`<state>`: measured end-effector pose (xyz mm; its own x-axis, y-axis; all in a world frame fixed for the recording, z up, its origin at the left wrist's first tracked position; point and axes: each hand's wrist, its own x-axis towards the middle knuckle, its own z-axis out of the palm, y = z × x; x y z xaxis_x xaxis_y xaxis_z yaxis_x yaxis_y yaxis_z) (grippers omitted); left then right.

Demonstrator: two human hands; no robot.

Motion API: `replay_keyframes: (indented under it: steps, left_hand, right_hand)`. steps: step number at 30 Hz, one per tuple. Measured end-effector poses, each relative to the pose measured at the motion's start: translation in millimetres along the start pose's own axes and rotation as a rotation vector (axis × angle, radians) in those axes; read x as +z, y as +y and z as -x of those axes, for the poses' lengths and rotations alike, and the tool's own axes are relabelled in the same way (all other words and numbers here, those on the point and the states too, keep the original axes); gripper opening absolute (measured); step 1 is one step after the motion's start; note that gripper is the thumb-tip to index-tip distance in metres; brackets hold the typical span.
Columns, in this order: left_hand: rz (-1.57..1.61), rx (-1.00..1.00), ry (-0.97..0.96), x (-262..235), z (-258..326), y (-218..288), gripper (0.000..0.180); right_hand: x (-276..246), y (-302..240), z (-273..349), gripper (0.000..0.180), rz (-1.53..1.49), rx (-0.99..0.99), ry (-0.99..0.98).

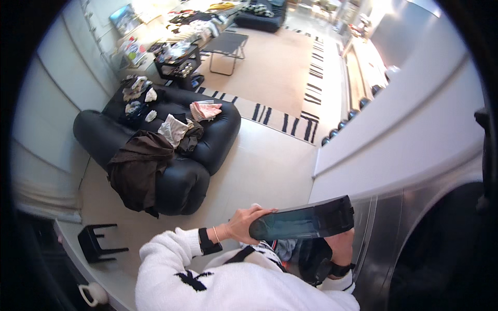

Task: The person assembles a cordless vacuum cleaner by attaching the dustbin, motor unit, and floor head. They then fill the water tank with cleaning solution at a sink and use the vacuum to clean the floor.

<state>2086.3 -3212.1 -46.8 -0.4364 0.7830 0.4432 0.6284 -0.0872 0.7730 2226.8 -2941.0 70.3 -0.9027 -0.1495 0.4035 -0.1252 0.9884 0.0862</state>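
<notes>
In front of my body is a long, dark translucent tank (290,222) with a rounded left end and a black cap-like right end. It lies sideways, tilted slightly up to the right. My left hand (244,223) is closed round the rounded end, thumb along the upper edge. My right hand (341,243) holds the black end from below; its fingers are mostly hidden behind the tank. Both wrists wear black bands. What the tank contains, if anything, is hard to make out.
A black puffy sofa (184,179) stands ahead on the left, strewn with clothes, including a dark brown garment (137,166). A small black stool (93,243) is at lower left, near a white mug (93,294). A white wall panel (399,119) and metal surface (381,233) border my right.
</notes>
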Motion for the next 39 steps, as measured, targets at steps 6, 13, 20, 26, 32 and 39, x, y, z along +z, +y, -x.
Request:
replay_keyframes:
  steps: [6,13,20,26,32,39]
  left_hand:
    - [-0.122,-0.051,0.149,-77.6,-141.9,-95.0,0.091]
    - [-0.162,-0.097,0.185,-171.8,-301.6,-235.7,0.091]
    - [-0.044,-0.064,-0.022,-286.0,-574.7,-428.8,0.088]
    - [-0.041,0.042,-0.256,-312.9,-865.0,-604.3,0.083]
    - [-0.067,0.043,-0.361,-345.1,-1123.0,-750.5,0.083]
    - [-0.195,-0.091,0.067,-468.6,-1335.8,-920.8,0.072]
  right_hand:
    - [86.0,126.8,-168.0,0.037,-0.772,0.167,-0.139]
    - [175.9,257.8,-392.6,0.029,-2.161,0.585,-0.533]
    - [229.1,424.8,-643.4,0.060,-2.049,0.394,-0.761]
    - [316.4,618.0,-761.4,0.069,-2.058,0.745,-0.522]
    - [418.8,832.3,-932.1,0.067,-2.256,0.600,-0.405]
    - [595.5,1065.8,-1175.7,0.030,-2.487,0.833,-0.444]
